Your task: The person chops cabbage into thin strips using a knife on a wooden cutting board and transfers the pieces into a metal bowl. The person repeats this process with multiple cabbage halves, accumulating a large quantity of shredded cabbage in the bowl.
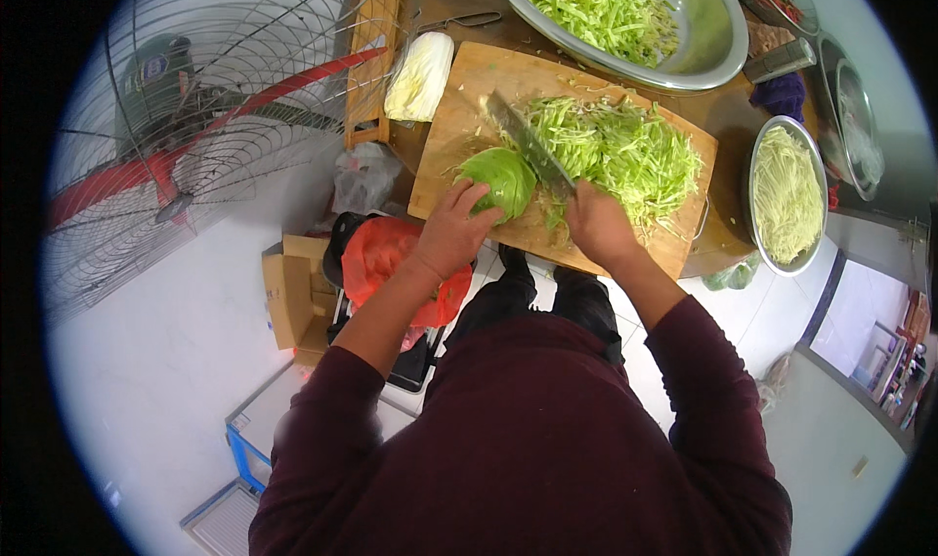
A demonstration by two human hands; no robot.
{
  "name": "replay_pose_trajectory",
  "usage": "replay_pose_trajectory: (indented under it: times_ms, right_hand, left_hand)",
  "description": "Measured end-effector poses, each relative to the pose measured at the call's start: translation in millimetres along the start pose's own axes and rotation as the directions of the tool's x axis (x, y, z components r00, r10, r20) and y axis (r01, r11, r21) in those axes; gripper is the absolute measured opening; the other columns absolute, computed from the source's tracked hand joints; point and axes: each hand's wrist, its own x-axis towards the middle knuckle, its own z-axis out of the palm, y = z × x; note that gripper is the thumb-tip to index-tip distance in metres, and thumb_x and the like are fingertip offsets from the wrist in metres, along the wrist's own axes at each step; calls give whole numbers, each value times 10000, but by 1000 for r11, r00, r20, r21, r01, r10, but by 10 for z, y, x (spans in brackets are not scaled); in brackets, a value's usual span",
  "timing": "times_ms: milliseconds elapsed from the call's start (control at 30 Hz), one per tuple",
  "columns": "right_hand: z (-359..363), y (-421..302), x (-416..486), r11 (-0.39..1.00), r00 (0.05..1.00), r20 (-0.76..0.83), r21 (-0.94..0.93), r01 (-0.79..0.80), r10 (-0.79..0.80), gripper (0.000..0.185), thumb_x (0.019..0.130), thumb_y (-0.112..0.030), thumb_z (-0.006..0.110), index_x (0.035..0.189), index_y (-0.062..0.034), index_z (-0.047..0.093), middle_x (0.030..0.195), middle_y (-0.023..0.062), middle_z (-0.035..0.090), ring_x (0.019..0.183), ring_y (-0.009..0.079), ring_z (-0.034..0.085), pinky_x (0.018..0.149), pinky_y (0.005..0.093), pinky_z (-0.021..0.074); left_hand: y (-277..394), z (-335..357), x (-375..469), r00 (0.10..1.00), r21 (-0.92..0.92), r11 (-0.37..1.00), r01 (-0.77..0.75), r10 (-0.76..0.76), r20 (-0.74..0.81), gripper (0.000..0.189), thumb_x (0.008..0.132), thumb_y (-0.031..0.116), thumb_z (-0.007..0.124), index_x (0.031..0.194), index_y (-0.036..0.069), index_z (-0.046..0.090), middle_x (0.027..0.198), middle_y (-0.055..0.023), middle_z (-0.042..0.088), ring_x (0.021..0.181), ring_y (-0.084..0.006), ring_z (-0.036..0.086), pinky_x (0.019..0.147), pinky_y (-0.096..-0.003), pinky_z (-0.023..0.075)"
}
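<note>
On a wooden cutting board (454, 131) lies a piece of green cabbage (506, 178), its rounded leafy side up. My left hand (458, 222) holds it at the near left, fingers spread over its edge. My right hand (597, 222) grips a cleaver (531, 145), whose handle is hidden in the fist. The blade slants away to the far left, between the cabbage piece and a broad heap of shredded cabbage (623, 156). Small shreds lie scattered around the blade and along the board.
Past the board stands a large metal basin (703, 72) of cut cabbage. A bowl of pale shreds (788, 197) sits at the right, a napa cabbage (421, 76) at the left. A caged fan (176, 208) rises at far left; a red bag (381, 263) and cardboard box (289, 299) are below.
</note>
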Motion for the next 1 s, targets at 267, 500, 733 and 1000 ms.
replay_pose_trajectory:
  times_ms: [267, 500, 733, 1000]
  right_hand:
    - [150, 5, -61, 995, 994, 53, 6, -95, 95, 219, 1011, -204, 538, 1045, 7, 583, 897, 317, 712, 851, 517, 698, 791, 594, 563]
    - [177, 104, -71, 998, 995, 81, 13, -53, 52, 238, 1020, -229, 536, 1032, 6, 571, 907, 315, 713, 855, 520, 697, 793, 593, 561]
    - [144, 22, -113, 998, 996, 62, 23, -60, 59, 226, 1017, -231, 546, 1049, -8, 563, 896, 306, 716, 846, 511, 700, 779, 604, 560]
    - [241, 62, -165, 999, 996, 74, 3, -54, 54, 233, 1018, -237, 539, 1067, -9, 554, 884, 303, 715, 837, 513, 704, 773, 602, 569]
  left_hand:
    - [55, -22, -9, 999, -8, 1000, 15, -15, -31, 337, 841, 104, 780, 1164, 192, 740, 1399, -108, 555, 1368, -409, 499, 1146, -481, 477]
    - [31, 6, -17, 1000, -5, 1000, -17, 17, -20, 342, 841, 100, 784, 1166, 194, 735, 1400, -107, 554, 1361, -402, 509, 1125, -488, 483]
    - [36, 20, 17, 1000, -6, 1000, -27, 27, -12, 410, 778, 53, 814, 1164, 171, 743, 1380, -127, 546, 1354, -429, 508, 1125, -502, 492]
    - [98, -49, 75, 1000, 17, 1000, -25, 25, 15, 375, 806, 42, 785, 1161, 156, 742, 1381, -135, 546, 1335, -439, 524, 1106, -506, 498]
